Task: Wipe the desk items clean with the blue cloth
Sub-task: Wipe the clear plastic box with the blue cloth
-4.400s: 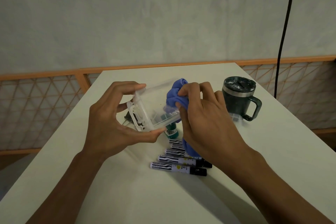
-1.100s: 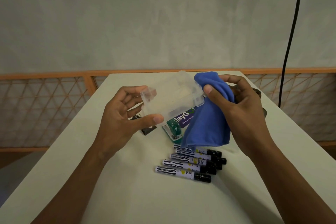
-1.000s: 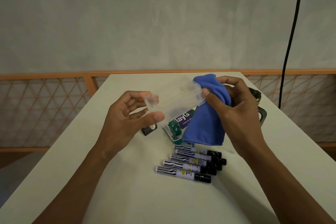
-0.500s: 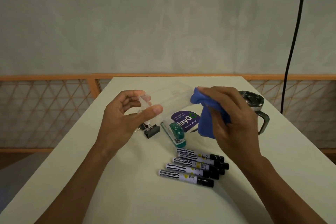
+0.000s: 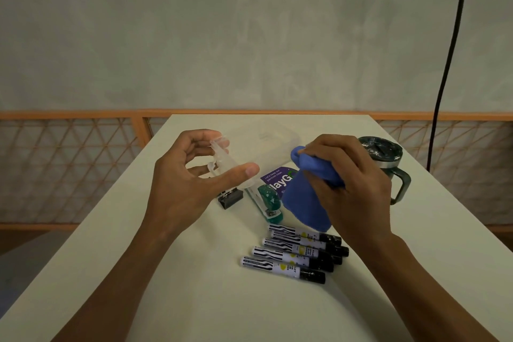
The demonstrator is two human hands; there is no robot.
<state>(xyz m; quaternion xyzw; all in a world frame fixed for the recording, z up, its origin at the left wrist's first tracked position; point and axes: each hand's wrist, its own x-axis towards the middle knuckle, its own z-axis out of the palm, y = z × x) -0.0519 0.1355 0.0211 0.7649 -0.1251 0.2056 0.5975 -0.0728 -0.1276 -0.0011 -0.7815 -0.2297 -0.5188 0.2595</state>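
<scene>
Blue cloth (image 5: 308, 197) bunched at the end of a clear box (image 5: 263, 147)

Head view: the right hand (image 5: 352, 183) curls round the gathered top of the blue cloth, and the loose tail hangs down to just above the desk (image 5: 166, 300). Bunching it this way likely makes a firm pad for rubbing. The left hand (image 5: 188, 183) holds the clear box raised over the desk, pinching its near end between the thumb in front and curled fingers behind. That grip leaves the long faces free for wiping. The cloth's top sits at the box's far-right end; the plastic is too transparent to tell whether they touch.

Below the hands, a binder clip (image 5: 230, 198), a green stapler (image 5: 269, 203) and a purple printed card (image 5: 274, 179) lie close together. Four markers (image 5: 294, 255) lie side by side nearer the person, and a dark lidded mug (image 5: 385, 158) stands to the right.

The desk is pale and matte. Behind it are an orange lattice railing (image 5: 69, 164), a plain grey wall and a hanging black cable (image 5: 449, 64).
</scene>
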